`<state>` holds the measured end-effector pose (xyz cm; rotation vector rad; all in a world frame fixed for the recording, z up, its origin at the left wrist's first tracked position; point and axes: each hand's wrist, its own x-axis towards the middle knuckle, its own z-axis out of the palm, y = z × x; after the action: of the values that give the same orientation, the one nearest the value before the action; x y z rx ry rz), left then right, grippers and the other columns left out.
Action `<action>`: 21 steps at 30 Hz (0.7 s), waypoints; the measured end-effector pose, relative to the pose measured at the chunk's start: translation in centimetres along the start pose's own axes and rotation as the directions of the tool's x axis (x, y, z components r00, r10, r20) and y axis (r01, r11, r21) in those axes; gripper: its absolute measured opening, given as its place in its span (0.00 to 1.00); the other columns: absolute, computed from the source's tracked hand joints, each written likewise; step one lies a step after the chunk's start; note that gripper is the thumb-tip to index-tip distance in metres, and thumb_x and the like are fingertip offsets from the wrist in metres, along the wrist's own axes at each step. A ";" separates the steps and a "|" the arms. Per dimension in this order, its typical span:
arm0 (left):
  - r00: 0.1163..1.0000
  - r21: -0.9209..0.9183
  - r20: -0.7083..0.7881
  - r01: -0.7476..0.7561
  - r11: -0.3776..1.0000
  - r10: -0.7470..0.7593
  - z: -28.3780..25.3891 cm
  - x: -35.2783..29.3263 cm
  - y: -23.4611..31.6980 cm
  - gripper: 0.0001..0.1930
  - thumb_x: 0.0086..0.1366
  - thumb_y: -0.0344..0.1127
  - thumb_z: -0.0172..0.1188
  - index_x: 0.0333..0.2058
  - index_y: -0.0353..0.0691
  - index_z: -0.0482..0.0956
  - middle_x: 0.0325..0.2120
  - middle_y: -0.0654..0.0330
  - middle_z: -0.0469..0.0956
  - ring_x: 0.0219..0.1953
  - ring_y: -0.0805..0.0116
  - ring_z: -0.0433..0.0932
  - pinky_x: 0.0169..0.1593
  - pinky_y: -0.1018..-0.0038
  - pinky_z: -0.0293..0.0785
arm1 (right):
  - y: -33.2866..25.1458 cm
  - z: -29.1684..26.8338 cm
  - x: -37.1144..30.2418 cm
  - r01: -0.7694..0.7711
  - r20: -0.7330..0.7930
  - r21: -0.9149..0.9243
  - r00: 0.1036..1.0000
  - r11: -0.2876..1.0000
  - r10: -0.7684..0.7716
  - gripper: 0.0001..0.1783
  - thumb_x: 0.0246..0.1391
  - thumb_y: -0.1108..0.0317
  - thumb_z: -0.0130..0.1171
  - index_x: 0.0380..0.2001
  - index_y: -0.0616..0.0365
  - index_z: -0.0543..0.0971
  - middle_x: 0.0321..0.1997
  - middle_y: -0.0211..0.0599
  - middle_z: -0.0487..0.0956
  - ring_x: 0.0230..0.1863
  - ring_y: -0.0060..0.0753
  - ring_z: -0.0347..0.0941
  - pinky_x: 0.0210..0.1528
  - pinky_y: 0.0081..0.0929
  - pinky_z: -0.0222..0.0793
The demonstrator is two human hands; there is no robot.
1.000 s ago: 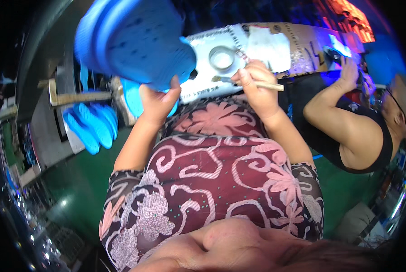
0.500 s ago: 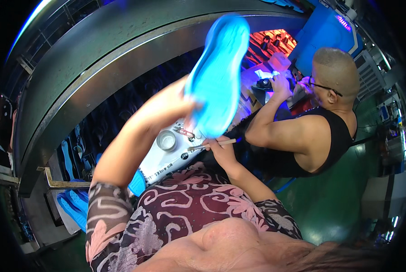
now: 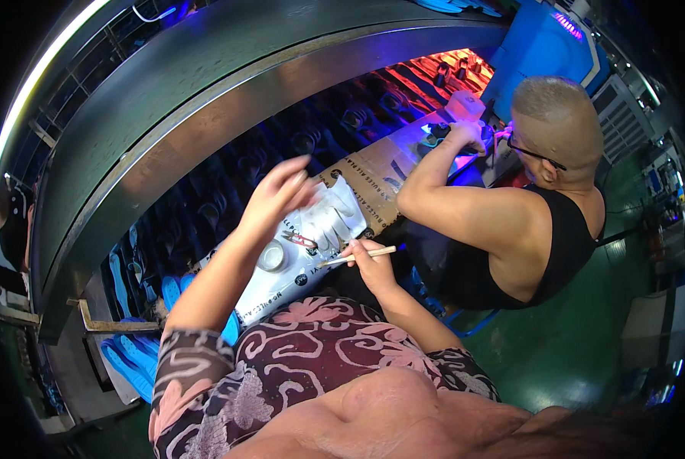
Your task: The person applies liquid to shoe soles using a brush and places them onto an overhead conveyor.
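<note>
My left hand point(image 3: 285, 195) is raised over the work surface in front of the conveyor, fingers stretched out and slightly blurred, with nothing in it. In my right hand point(image 3: 371, 266) is a brush point(image 3: 380, 251) with a pale wooden handle, its bristle end pointing left over the surface. Below my left hand stands a small round container point(image 3: 272, 258) with a pale inside. Beside it lie red-handled snips point(image 3: 299, 239). A crumpled whitish item point(image 3: 335, 218), whose kind I cannot make out, rests farther right on the white printed sheet point(image 3: 260, 297).
Ahead runs a long metal-edged conveyor housing point(image 3: 205, 99) with dark items on the belt beneath. Blue soles point(image 3: 128, 358) are stacked at the lower left. To my right a co-worker point(image 3: 510, 206) handles something under violet light. Cardboard point(image 3: 388, 172) lies between us.
The blue sole that my left hand held up is out of that hand. My left hand has moved down and left, its fingers opened. My right hand still grips the brush.
</note>
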<state>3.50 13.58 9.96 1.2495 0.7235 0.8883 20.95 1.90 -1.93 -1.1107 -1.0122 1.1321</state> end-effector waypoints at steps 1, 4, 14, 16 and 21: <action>0.991 0.079 -0.130 0.038 0.996 -0.028 -2.2 -3.1 -2.3 0.26 0.61 0.43 0.55 0.54 0.35 0.64 0.38 0.57 0.72 0.35 0.69 0.74 0.42 0.73 0.73 | 0.6 0.0 0.1 0.007 0.017 0.020 1.000 1.000 -0.007 0.17 0.58 0.62 0.49 0.22 0.63 0.77 0.20 0.29 0.75 0.21 0.17 0.66 0.27 0.16 0.63; 0.880 0.223 -0.430 0.319 0.921 -0.201 -9.5 -14.7 -8.7 0.17 0.62 0.41 0.54 0.43 0.35 0.70 0.29 0.61 0.73 0.29 0.74 0.73 0.34 0.76 0.73 | 1.1 0.9 -0.1 -0.036 0.057 0.045 0.998 0.998 0.033 0.18 0.59 0.62 0.48 0.22 0.63 0.77 0.20 0.29 0.74 0.22 0.17 0.66 0.27 0.16 0.62; 0.454 -0.748 -0.433 0.301 0.592 -0.779 -16.7 -36.4 -22.5 0.09 0.60 0.40 0.55 0.32 0.43 0.69 0.27 0.63 0.70 0.29 0.70 0.69 0.35 0.75 0.67 | 1.1 4.8 -0.2 -0.079 0.243 -0.042 0.966 0.996 0.087 0.18 0.59 0.60 0.47 0.23 0.62 0.77 0.20 0.30 0.73 0.23 0.18 0.67 0.29 0.16 0.62; 0.517 -0.805 -0.385 0.216 0.552 -0.764 -16.9 -34.4 -23.5 0.10 0.60 0.38 0.56 0.37 0.41 0.70 0.32 0.61 0.73 0.33 0.67 0.72 0.39 0.72 0.70 | 0.4 5.3 -0.6 -0.088 0.241 -0.054 0.966 0.995 0.099 0.18 0.59 0.60 0.47 0.23 0.62 0.77 0.20 0.29 0.73 0.23 0.18 0.67 0.29 0.15 0.62; 0.454 -0.781 -0.493 0.146 0.607 -0.743 -10.6 -28.8 -18.4 0.07 0.59 0.30 0.55 0.34 0.38 0.68 0.26 0.59 0.74 0.24 0.67 0.74 0.30 0.75 0.75 | 1.0 3.0 -0.3 -0.123 0.188 -0.045 0.974 0.991 0.130 0.18 0.59 0.61 0.47 0.22 0.62 0.76 0.20 0.30 0.74 0.22 0.18 0.65 0.29 0.15 0.61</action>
<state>-16.50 -7.98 -10.40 -0.1267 1.2677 1.0570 17.78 2.06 -2.44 -1.1216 -1.1245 1.3490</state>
